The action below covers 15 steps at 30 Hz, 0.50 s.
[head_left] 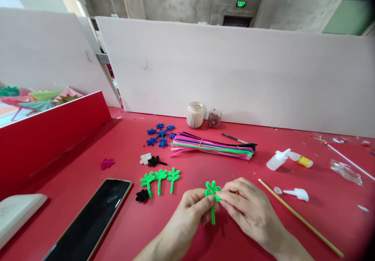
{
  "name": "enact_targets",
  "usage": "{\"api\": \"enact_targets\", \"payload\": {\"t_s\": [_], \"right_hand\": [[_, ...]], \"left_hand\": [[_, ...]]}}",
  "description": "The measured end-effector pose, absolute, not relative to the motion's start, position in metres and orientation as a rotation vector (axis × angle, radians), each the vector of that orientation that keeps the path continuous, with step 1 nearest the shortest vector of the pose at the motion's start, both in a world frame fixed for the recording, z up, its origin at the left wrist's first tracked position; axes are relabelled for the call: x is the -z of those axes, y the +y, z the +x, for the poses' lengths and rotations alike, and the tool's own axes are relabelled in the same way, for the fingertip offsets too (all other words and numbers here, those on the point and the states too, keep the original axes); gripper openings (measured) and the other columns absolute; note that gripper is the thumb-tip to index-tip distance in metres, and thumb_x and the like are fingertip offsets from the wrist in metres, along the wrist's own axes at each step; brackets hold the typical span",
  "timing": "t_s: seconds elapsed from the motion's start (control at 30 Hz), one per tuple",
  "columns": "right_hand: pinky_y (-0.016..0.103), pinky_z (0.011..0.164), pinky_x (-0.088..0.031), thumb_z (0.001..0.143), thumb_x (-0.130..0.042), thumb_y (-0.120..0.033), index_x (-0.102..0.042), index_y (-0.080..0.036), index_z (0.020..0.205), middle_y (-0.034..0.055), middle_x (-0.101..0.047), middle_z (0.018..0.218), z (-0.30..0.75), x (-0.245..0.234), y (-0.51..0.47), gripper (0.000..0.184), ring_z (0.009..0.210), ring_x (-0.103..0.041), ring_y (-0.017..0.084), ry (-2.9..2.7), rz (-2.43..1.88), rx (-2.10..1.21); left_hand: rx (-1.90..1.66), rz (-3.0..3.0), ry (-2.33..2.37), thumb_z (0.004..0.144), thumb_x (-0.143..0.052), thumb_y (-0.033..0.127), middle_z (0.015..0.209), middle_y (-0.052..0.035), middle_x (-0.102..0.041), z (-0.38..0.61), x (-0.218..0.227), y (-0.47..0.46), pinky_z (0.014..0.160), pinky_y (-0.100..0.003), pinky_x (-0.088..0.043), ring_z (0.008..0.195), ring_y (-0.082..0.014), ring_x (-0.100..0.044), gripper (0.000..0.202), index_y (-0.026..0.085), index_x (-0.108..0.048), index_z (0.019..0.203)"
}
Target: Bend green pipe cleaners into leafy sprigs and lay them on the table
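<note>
Both of my hands are on one green pipe-cleaner flower, its looped petals up and its stem pointing down. My left hand pinches it near the middle between thumb and fingers. On the right side, my right hand has its fingertips closed on a petal. To the left lie several finished-looking pieces: three green flowers with stems, a black flower, a white flower, a black stemmed flower, a magenta flower and a blue branching snowflake shape.
A banded bundle of pipe cleaners lies behind my hands. A phone rests at left. At right are a wooden stick, a glue bottle, a yellow-labelled bottle and a white scoop-shaped piece. Jars stand by the white panel.
</note>
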State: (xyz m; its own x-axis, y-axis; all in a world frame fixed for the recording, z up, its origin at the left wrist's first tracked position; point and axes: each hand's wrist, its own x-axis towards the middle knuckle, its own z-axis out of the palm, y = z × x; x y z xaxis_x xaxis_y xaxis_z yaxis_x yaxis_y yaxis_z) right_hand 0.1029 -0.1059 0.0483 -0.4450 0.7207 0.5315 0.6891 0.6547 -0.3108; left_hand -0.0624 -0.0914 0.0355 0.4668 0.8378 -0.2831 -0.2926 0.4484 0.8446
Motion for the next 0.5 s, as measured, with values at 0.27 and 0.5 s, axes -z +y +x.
{"api": "enact_targets", "payload": {"t_s": [0.27,0.5], "right_hand": [[0.033,0.067,-0.042,0.082,-0.045,-0.015,-0.058,-0.017,0.089,0.0055,-0.062,0.078,0.111,-0.062,-0.111,0.016,0.073,-0.055,0.017,-2.472,-0.889,0.231],[0.035,0.068,-0.041,0.082,-0.039,-0.01,-0.056,-0.016,0.088,0.0057,-0.061,0.077,0.11,-0.062,-0.113,0.019,0.072,-0.053,0.019,-2.579,-0.881,0.232]], "left_hand": [[-0.628,0.88,0.713,0.069,-0.059,0.028,0.044,0.0029,-0.042,-0.068,-0.036,-0.09,0.044,-0.021,-0.022,0.042,-0.0065,-0.032,0.022,0.011,-0.057,0.054],[-0.612,1.07,0.726,0.072,-0.056,0.03,0.046,0.0034,-0.04,-0.069,-0.046,-0.093,0.045,-0.021,-0.023,0.044,-0.0062,-0.03,0.026,0.011,-0.054,0.054]]}}
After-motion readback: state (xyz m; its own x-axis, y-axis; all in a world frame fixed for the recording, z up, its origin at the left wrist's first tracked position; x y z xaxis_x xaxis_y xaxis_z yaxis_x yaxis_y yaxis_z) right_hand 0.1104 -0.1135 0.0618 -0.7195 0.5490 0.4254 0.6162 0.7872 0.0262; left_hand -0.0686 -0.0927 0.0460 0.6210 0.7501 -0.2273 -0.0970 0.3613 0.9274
